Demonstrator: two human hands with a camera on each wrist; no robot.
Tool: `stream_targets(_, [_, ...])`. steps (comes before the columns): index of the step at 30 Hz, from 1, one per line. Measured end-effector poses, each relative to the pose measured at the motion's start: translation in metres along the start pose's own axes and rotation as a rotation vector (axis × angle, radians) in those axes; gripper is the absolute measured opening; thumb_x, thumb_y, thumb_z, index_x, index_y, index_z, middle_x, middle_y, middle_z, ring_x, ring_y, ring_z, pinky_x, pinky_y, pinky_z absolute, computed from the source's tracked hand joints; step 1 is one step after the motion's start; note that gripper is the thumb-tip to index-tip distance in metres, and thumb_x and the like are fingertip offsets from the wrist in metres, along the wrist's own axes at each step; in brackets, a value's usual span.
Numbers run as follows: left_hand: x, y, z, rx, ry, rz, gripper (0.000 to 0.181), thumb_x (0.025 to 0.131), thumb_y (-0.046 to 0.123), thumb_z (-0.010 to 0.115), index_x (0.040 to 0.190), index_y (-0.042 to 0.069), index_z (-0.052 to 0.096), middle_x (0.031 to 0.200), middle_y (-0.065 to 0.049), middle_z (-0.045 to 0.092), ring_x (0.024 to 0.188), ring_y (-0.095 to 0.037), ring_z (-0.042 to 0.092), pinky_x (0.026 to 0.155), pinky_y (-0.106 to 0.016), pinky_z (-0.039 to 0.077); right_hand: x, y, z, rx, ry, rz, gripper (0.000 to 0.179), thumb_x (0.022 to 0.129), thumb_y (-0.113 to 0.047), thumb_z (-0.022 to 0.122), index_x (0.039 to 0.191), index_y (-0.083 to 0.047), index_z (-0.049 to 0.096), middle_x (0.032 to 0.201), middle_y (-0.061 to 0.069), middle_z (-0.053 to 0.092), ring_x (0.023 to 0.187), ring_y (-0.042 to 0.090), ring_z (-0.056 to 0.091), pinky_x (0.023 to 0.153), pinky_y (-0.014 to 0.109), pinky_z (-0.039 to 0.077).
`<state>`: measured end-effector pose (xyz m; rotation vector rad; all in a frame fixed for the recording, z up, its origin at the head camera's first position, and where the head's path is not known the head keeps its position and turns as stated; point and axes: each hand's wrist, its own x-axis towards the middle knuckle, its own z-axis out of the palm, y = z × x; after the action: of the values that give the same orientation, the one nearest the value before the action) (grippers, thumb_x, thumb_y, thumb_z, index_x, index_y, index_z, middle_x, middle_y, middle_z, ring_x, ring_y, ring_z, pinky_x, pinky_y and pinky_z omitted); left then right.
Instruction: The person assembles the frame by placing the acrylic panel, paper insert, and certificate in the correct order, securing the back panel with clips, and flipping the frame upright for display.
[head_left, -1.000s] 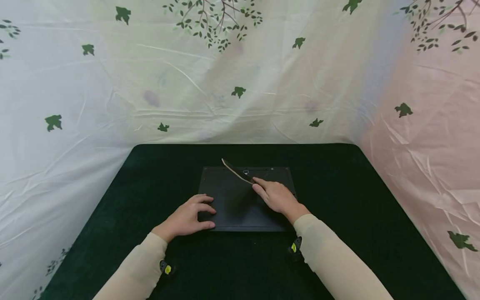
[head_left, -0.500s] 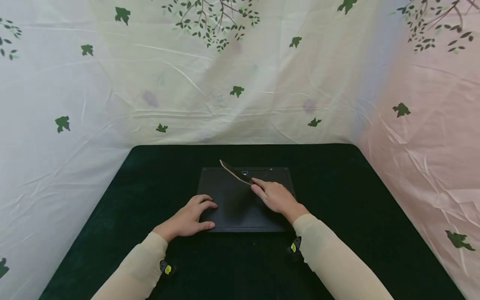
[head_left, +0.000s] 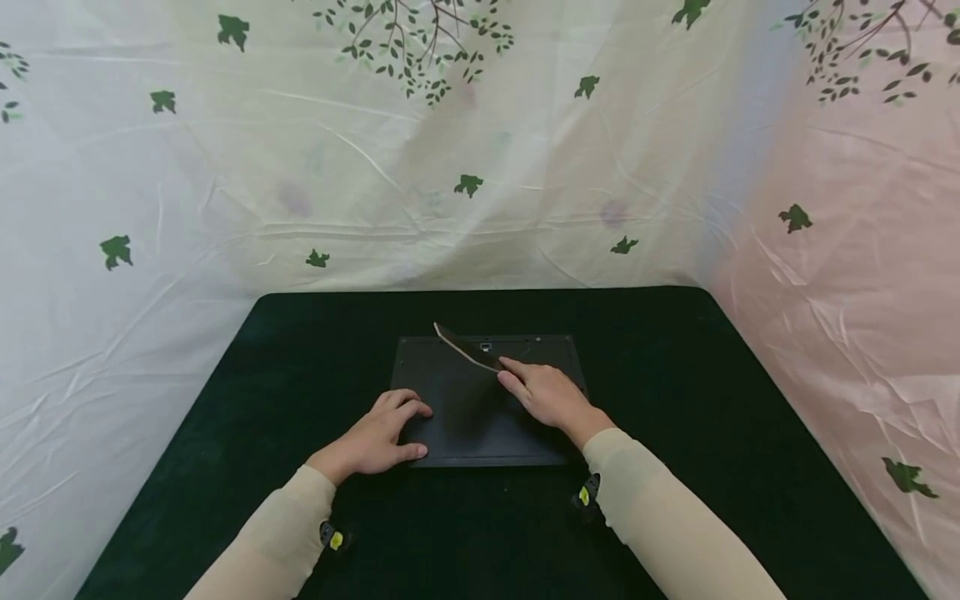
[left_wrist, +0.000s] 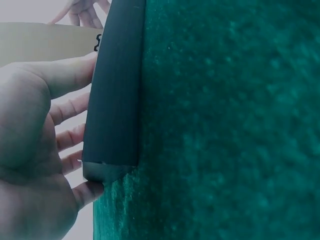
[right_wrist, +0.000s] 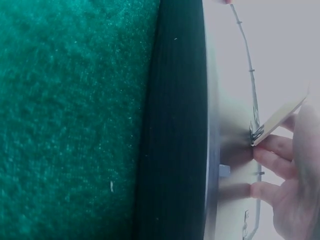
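A black picture frame [head_left: 480,433] seems to lie face down on the dark green tabletop, with a small metal hanger [head_left: 486,347] near its far edge. My left hand [head_left: 378,432] grips the frame's near left part, thumb toward the front edge and fingers bent over the left side. In the left wrist view, its little finger touches the corner of the frame's thick rim [left_wrist: 115,90]. Above the frame, my right hand [head_left: 551,396] pinches a thin stand flap [head_left: 463,346], dark with a pale edge, tilted up to the left. Where the flap joins the back is unclear.
A green cloth-covered table [head_left: 315,350] extends around the frame. White, leaf-printed curtains [head_left: 450,217] hang behind it and at the left, turning pinkish at the right. Small tabs line the frame's inner seam [right_wrist: 251,70] in the right wrist view.
The head view shifts slightly, moving the scene a little left. The left index finger has bent a bit more on the frame. The right hand and flap keep their pose.
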<state>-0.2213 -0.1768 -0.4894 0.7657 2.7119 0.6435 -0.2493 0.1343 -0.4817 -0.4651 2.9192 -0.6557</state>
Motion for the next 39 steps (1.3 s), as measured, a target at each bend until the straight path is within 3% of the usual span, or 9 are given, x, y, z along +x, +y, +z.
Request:
stream_targets(5, [0.003, -0.003, -0.001, -0.003, 0.001, 0.004, 0.044, 0.086, 0.043, 0.071, 0.125, 0.031, 0.055, 0.143, -0.002, 0.036, 0.138, -0.028, 0.024, 0.105, -0.053, 0.033, 0.003, -0.001, 0.001, 0.008, 0.008, -0.002, 0.060, 0.099, -0.059, 0.031, 0.148, -0.025, 0.040, 0.146, 0.000, 0.046, 0.131, 0.022, 0.046, 0.106, 0.048, 0.036])
stream_targets(12, [0.004, -0.013, -0.006, 0.007, 0.038, 0.059, 0.048, 0.084, 0.044, 0.072, 0.127, 0.026, 0.059, 0.141, -0.002, 0.041, 0.136, -0.026, 0.031, 0.104, -0.050, 0.037, 0.008, -0.003, 0.003, 0.000, 0.029, 0.020, 0.056, 0.100, -0.056, 0.034, 0.147, -0.027, 0.041, 0.146, -0.002, 0.046, 0.131, 0.021, 0.046, 0.107, 0.046, 0.036])
stream_targets(18, [0.008, -0.027, -0.031, 0.048, 0.045, 0.110, 0.037, 0.092, 0.032, 0.066, 0.126, 0.017, 0.062, 0.139, -0.005, 0.050, 0.131, -0.026, 0.043, 0.104, -0.049, 0.038, 0.010, -0.004, 0.002, 0.004, 0.024, 0.015, 0.059, 0.099, -0.059, 0.032, 0.148, -0.026, 0.040, 0.146, -0.001, 0.045, 0.132, 0.022, 0.045, 0.107, 0.046, 0.035])
stream_targets(25, [0.025, -0.053, -0.058, 0.145, 0.048, 0.176, 0.028, 0.094, 0.018, 0.063, 0.122, 0.015, 0.067, 0.135, -0.006, 0.056, 0.133, -0.029, 0.042, 0.106, -0.052, 0.035, 0.012, -0.004, 0.001, 0.000, 0.024, 0.017, 0.060, 0.099, -0.059, 0.031, 0.147, -0.025, 0.041, 0.146, -0.002, 0.045, 0.131, 0.021, 0.045, 0.108, 0.045, 0.035])
stream_targets(33, [0.040, -0.058, -0.057, 0.167, -0.012, 0.202, 0.028, 0.092, 0.018, 0.067, 0.120, 0.020, 0.069, 0.133, -0.002, 0.058, 0.134, -0.027, 0.042, 0.106, -0.053, 0.034, 0.012, 0.000, 0.002, -0.011, 0.029, 0.013, 0.060, 0.099, -0.059, 0.031, 0.147, -0.025, 0.041, 0.146, -0.002, 0.046, 0.132, 0.021, 0.045, 0.108, 0.045, 0.035])
stream_targets(39, [0.034, -0.055, -0.055, 0.150, -0.058, 0.179, 0.029, 0.091, 0.019, 0.067, 0.120, 0.021, 0.069, 0.138, -0.001, 0.054, 0.136, -0.026, 0.039, 0.107, -0.056, 0.031, 0.009, 0.003, 0.003, -0.018, 0.019, 0.007, 0.064, 0.097, -0.064, 0.026, 0.148, -0.026, 0.040, 0.147, -0.002, 0.044, 0.132, 0.020, 0.044, 0.108, 0.045, 0.035])
